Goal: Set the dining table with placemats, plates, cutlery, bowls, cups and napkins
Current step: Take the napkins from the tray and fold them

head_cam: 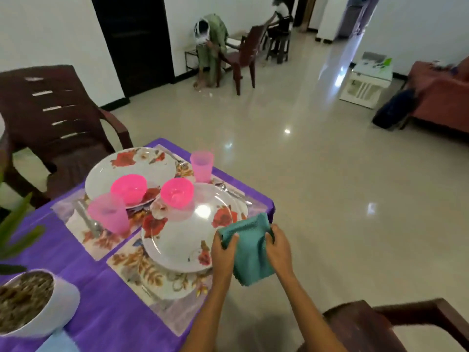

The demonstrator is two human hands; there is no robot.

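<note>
Napkin gripped between both hands' curled fingers, seemingly over table edge.

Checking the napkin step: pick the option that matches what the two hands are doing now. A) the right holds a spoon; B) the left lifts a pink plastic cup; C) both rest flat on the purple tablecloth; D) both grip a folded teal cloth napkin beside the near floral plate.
D: the left hand and right hand both grip the folded teal cloth napkin, just right of the near white floral plate.
</note>
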